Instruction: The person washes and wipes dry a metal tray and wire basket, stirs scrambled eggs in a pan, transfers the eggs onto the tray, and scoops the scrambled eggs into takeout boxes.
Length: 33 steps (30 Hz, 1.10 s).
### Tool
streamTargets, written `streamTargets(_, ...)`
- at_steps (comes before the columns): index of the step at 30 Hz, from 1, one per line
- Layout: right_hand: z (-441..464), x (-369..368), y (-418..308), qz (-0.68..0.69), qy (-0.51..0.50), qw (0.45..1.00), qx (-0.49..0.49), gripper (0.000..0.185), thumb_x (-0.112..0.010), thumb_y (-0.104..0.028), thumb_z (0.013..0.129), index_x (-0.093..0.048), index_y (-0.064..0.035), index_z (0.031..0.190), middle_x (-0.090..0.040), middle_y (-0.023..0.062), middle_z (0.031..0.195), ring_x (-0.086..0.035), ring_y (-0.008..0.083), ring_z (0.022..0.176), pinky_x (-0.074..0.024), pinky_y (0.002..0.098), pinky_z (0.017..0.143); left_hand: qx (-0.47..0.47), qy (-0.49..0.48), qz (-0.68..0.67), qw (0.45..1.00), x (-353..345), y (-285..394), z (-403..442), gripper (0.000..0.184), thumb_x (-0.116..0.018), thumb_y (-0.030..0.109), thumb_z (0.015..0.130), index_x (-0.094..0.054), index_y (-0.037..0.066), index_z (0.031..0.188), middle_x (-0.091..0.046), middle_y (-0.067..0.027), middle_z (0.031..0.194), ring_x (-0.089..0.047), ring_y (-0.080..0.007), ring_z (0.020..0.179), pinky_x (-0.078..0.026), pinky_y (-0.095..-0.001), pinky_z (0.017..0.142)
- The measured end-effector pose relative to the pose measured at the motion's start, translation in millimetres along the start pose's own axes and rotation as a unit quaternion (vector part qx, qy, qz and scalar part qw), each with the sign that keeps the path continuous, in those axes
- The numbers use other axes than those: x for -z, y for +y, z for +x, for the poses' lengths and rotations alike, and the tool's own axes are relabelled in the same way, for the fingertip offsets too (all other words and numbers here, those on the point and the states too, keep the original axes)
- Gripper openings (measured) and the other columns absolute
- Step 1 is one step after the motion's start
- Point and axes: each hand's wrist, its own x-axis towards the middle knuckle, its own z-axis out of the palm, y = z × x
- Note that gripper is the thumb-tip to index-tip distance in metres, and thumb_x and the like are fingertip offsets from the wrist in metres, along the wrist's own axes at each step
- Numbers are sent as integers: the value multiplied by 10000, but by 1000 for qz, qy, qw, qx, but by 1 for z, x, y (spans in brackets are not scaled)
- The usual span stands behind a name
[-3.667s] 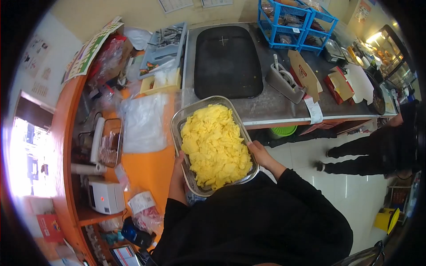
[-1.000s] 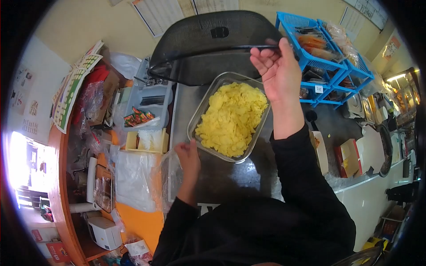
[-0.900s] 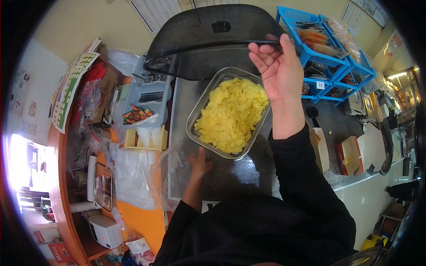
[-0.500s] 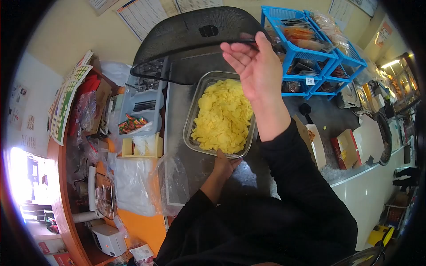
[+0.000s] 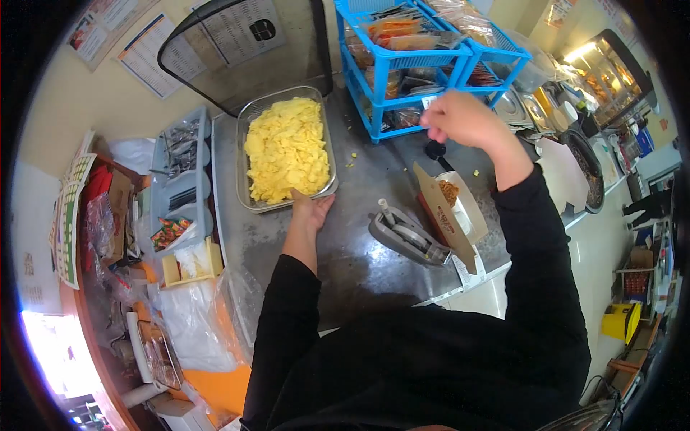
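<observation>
My left hand grips the near rim of a clear rectangular dish, thumb on top and fingers along the outside. The dish is heaped with yellow, crumpled, flaky food. Behind it, a black mesh cover stands tilted up against the wall. Over the counter to the right, my right hand hangs with fingers curled inward; nothing shows in them. Just below it lies a black spoon or ladle, partly seen beyond an open cardboard food box with brown bits inside.
A blue stacked rack of packets stands behind my right hand. On the steel counter sits a grey tape dispenser. At left are a grey-blue cutlery organiser and plastic bags. Yellow crumbs lie near the dish.
My right hand has left the mesh cover's edge and swung right, toward the black spoon. The cover now leans farther back. My left hand stays on the dish. The view has shifted right.
</observation>
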Motion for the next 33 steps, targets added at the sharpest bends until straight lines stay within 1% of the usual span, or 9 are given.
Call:
streamTargets(2, 18, -30, 75, -212, -18, 976, -51, 201, -564, -187, 789, -669, -27, 725, -643, 124, 644, -641, 241, 574, -498, 321, 571, 9, 10, -2, 1000, -6, 6, 1, 865, -118, 657, 889, -174, -45, 1391, -330, -276, 1371, -410, -412, 1218, -390, -451, 1008)
streamTargets(4, 34, -77, 161, -292, 27, 953, -77, 218, -627, -265, 767, -690, -56, 764, -663, 177, 800, -656, 312, 756, -514, 408, 673, 40, -25, 40, 998, 7, 10, 9, 970, -135, 719, 838, -120, -79, 1389, -297, -327, 1367, -398, -432, 1225, -380, -443, 1020)
streamTargets(9, 57, -128, 241, -162, 2, 963, -217, 536, -810, -427, 578, -680, 4, 869, -658, 197, 949, -636, 339, 895, -503, 411, 787, 62, -5, 109, 992, 4, 11, -29, 1023, -157, 763, 793, -65, -54, 1403, -320, -310, 1362, -454, -442, 1172, -418, -445, 982)
streamTargets(12, 55, -128, 229, -122, -25, 964, -234, 522, -834, -339, 574, -678, -15, 953, -651, 189, 1008, -626, 318, 965, -507, 387, 809, 45, -29, 114, 992, 8, -3, -69, 997, -165, 759, 800, -88, -32, 1402, -354, -291, 1348, -491, -432, 1138, -447, -443, 944)
streamTargets(21, 73, -141, 249, -126, -35, 970, -203, 375, -780, -279, 592, -690, -12, 840, -666, 190, 915, -643, 340, 861, -518, 397, 737, 31, -9, 127, 991, 66, -41, -137, 910, -167, 741, 824, -277, -10, 1327, -440, -260, 1284, -520, -401, 1111, -456, -425, 925)
streamTargets(23, 72, -139, 257, -68, 26, 990, -118, 319, -751, -268, 629, -656, -16, 799, -657, 190, 853, -645, 333, 819, -508, 406, 687, 19, -6, 134, 991, 69, -37, -143, 878, -168, 723, 843, -292, -6, 1318, -454, -250, 1273, -530, -392, 1098, -455, -418, 922)
streamTargets(27, 53, -104, 191, 70, 10, 996, -48, 238, -693, -209, 722, -546, -30, 774, -604, 178, 723, -628, 312, 728, -471, 409, 619, -6, 5, 170, 985, 86, -24, -139, 815, -182, 681, 881, -313, -3, 1306, -467, -238, 1265, -543, -372, 1085, -454, -410, 920)
streamTargets(30, 42, -81, 118, -62, 44, 995, 61, 190, -651, -147, 788, -498, -39, 816, -572, 148, 672, -602, 294, 690, -458, 393, 624, -27, -13, 174, 984, 90, -9, -123, 785, -196, 647, 904, -300, -5, 1328, -462, -234, 1277, -543, -356, 1090, -439, -412, 936)
streamTargets(33, 37, -70, 24, -64, -8, 996, 58, 162, -637, -42, 787, -480, -28, 823, -563, 117, 690, -568, 233, 674, -448, 357, 664, -37, -32, 156, 987, 81, 9, -101, 761, -243, 604, 925, -223, -5, 1381, -432, -236, 1313, -530, -358, 1109, -425, -404, 958)
